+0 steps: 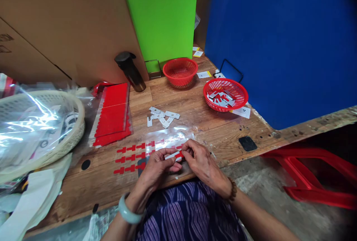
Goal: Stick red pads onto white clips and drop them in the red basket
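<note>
My left hand is closed on a small white flat piece, held between thumb and fingers just above the table's front edge. My right hand pinches at a small red sticker that lies against the white piece's right end. Under and beside my hands is a clear film sheet with rows of red T-shaped stickers, partly covered by my left hand. Beyond it lies a loose pile of white notched pieces, some with a round metallic-looking spot.
A red basket holds white and red pieces; another red basket stands behind. Red sheets, a dark bottle and a cream basket in plastic are leftward. Green and blue panels border the table.
</note>
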{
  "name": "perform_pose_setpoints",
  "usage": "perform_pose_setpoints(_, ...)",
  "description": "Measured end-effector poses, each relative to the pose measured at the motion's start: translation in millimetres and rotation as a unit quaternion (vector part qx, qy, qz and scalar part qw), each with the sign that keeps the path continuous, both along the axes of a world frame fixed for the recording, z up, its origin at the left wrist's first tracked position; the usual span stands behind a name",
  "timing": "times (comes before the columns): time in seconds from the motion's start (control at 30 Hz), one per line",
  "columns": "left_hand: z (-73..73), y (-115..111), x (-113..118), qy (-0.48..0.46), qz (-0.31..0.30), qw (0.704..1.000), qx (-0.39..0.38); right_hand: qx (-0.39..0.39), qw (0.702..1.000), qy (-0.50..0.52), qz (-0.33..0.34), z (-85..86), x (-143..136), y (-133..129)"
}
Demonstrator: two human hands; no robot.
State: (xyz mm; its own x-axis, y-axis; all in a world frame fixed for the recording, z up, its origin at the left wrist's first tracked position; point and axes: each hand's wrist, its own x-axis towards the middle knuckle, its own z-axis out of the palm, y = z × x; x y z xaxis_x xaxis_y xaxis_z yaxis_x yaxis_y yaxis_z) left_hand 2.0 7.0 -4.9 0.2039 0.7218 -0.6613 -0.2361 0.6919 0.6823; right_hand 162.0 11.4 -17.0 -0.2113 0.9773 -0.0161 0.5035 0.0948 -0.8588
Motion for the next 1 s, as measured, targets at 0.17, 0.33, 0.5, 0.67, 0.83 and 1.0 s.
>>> perform_pose_setpoints(0.17,0.3,0,1,0.01,0.007,1.0,0.004,-0.006,1.0,0.021,-0.011,-3.2,0,1)
perform_pose_setpoints(0.33,-1.5,-1,0,0.001,0.01,1.0,0.005,0.0,1.0,0.024,-0.012,-3.5,0,0)
perform_pose_setpoints(0.5,0.3,0,0,-0.005,0.021,1.0,-0.011,0.001,0.999,0.026,-0.021,-1.8,-2,0)
perform_pose_setpoints(0.67,-0.3,1,2,-0.006,0.033,0.999,-0.01,0.005,0.998,0.048,-0.031,-2.0,-5,-2)
perform_pose_setpoints(0.83,-1.4,0,3,-0.005,0.04,0.999,-0.012,0.01,0.995,0.07,-0.067,-11.5,1,4)
perform_pose_setpoints(1.0,2.3,0,3,0.0,0.047,0.999,-0.013,-0.061,0.987,0.142,-0.047,-11.9,11,7)
